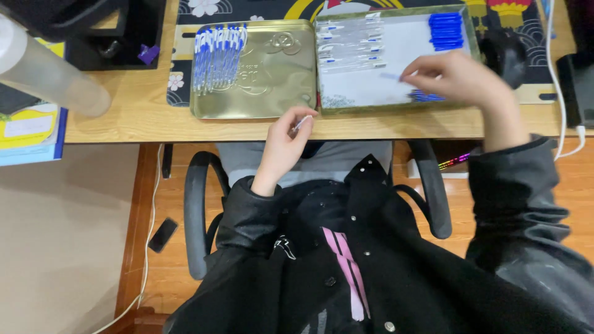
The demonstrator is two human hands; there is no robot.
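On a wooden desk (124, 117), the left hand (281, 145) pinches a small pen part (301, 123) at the desk edge. The right hand (455, 80) pinches a thin refill (390, 77) over the tin (396, 55), blue caps (445, 31) beyond its fingers.

Head view, steeply down, close

Gold rectangular tin (272, 80) on desk; its open lid (396, 59) just right; yellow-blue booklet (28, 130) far left.

Even indoor light, slight motion blur.
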